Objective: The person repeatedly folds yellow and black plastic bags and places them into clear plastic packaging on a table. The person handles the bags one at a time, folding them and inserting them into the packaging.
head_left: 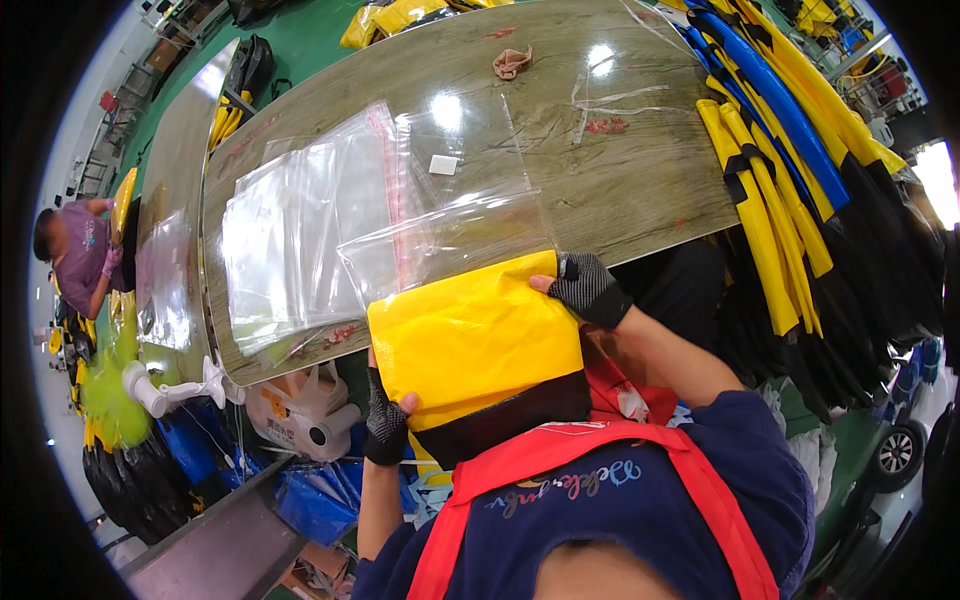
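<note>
A folded yellow coated-fabric bag [480, 337] with a black band along its lower side is held between my two hands, close to my chest. My left hand [386, 420], in a black fingerless glove with a dotted grip, grasps its lower left side, thumb on the front. At the upper right corner, my right hand [589, 289], gloved alike, pinches the fabric with the thumb in front. The bag's far edge meets the mouth of a clear plastic bag [465, 232] lying flat on the table. Fingers behind the yellow fabric are mostly hidden.
Several clear plastic bags [300, 240] are stacked on the wood-grain table [637, 180]. A crumpled brown cloth [512, 63] lies farther back. Yellow, blue and black bags [780, 225] hang over the right edge. A small fan [124, 390] is clamped at left; another person [82, 255] works beyond it.
</note>
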`<control>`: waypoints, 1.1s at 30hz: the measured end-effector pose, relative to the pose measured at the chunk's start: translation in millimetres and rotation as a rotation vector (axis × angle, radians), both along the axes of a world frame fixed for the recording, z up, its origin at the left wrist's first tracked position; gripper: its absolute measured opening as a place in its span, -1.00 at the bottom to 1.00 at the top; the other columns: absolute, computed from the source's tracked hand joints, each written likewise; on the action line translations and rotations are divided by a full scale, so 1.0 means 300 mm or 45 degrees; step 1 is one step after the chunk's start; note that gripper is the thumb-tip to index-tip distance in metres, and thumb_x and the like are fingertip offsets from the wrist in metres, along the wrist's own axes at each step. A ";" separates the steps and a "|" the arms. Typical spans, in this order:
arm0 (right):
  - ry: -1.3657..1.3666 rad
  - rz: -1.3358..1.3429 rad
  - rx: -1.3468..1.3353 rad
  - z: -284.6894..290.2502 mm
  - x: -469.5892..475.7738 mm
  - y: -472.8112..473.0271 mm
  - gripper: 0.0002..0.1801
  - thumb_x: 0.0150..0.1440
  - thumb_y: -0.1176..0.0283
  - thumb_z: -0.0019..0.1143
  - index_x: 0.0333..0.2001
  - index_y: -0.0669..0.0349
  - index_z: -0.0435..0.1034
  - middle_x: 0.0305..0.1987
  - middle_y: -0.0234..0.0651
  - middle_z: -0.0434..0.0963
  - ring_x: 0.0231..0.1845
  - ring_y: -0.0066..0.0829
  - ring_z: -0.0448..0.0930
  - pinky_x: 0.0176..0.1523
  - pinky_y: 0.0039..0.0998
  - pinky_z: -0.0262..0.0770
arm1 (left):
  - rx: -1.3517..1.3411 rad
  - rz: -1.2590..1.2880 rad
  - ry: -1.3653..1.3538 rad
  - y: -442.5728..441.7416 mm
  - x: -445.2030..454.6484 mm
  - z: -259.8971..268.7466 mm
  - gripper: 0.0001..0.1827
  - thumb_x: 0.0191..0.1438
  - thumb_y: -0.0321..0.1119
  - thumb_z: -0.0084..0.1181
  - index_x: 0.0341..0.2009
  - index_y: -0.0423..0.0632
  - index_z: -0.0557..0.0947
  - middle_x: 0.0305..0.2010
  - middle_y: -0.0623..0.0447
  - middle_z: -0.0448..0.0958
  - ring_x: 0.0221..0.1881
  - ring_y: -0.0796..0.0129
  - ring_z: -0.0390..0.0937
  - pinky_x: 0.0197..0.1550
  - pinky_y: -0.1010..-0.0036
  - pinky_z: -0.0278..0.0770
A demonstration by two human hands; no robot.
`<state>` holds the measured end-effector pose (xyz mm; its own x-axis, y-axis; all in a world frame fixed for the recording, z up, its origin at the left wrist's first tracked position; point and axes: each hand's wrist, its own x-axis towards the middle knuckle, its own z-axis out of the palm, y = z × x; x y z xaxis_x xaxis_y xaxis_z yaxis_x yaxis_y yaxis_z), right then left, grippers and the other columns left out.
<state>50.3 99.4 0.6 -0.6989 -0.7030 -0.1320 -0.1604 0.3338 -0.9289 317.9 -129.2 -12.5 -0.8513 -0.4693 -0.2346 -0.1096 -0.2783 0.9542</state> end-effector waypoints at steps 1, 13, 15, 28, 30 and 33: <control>0.191 -0.088 0.006 0.010 0.040 0.000 -0.58 0.18 0.11 0.04 -0.20 0.31 0.49 -0.36 -0.05 0.60 -0.33 -0.19 0.62 -0.22 -0.36 0.49 | -0.040 -0.088 -0.080 -0.009 0.021 -0.005 -0.07 -0.10 -0.19 0.33 0.31 -0.15 0.15 0.27 -0.07 0.27 0.25 0.19 0.26 0.27 0.32 0.20; -0.689 -0.113 -0.532 -0.166 0.137 0.261 -0.59 0.20 0.26 -0.05 0.02 0.33 0.35 -0.10 -0.10 0.55 -0.04 -0.16 0.58 0.04 -0.26 0.49 | 0.082 -0.144 -0.293 -0.023 0.021 -0.061 -0.41 0.02 -0.23 0.27 0.13 -0.17 0.44 0.02 0.00 0.52 0.01 0.28 0.48 0.09 0.42 0.39; -1.230 -0.438 -0.693 -0.039 0.073 0.239 -0.37 0.18 0.27 0.05 0.24 0.33 0.12 0.04 -0.15 0.48 0.01 -0.41 0.53 0.10 -0.41 0.44 | 0.506 -0.177 -0.024 -0.031 -0.052 0.005 -0.34 0.04 -0.25 0.23 0.21 -0.17 0.33 0.13 -0.04 0.44 0.09 0.25 0.43 0.16 0.39 0.35; -0.862 -0.099 -0.393 0.061 0.222 0.271 -0.22 -0.08 0.33 0.44 0.18 0.27 0.23 0.07 -0.27 0.50 0.05 -0.47 0.50 0.15 -0.42 0.40 | 0.346 0.066 -0.168 0.103 0.000 -0.052 -0.44 0.17 -0.18 0.11 0.18 -0.20 0.37 0.10 -0.03 0.46 0.08 0.29 0.42 0.12 0.42 0.37; -0.462 -0.300 -0.093 0.057 0.250 0.255 -0.40 -0.05 0.27 0.40 0.03 0.30 0.38 -0.11 -0.20 0.59 -0.10 -0.41 0.59 0.00 -0.41 0.48 | 0.063 -0.076 -0.122 0.123 -0.016 0.030 -0.40 0.08 -0.20 0.22 0.16 -0.21 0.40 0.05 -0.02 0.51 0.03 0.25 0.47 0.09 0.41 0.39; -0.290 -0.429 0.154 0.013 0.283 0.256 -0.52 -0.03 0.19 0.36 -0.12 0.29 0.47 -0.32 -0.17 0.61 -0.27 -0.37 0.63 -0.15 -0.40 0.51 | -0.261 -0.202 -0.566 0.126 -0.019 -0.018 -0.39 0.05 -0.19 0.26 0.14 -0.20 0.42 0.02 0.00 0.53 -0.01 0.27 0.49 0.06 0.42 0.41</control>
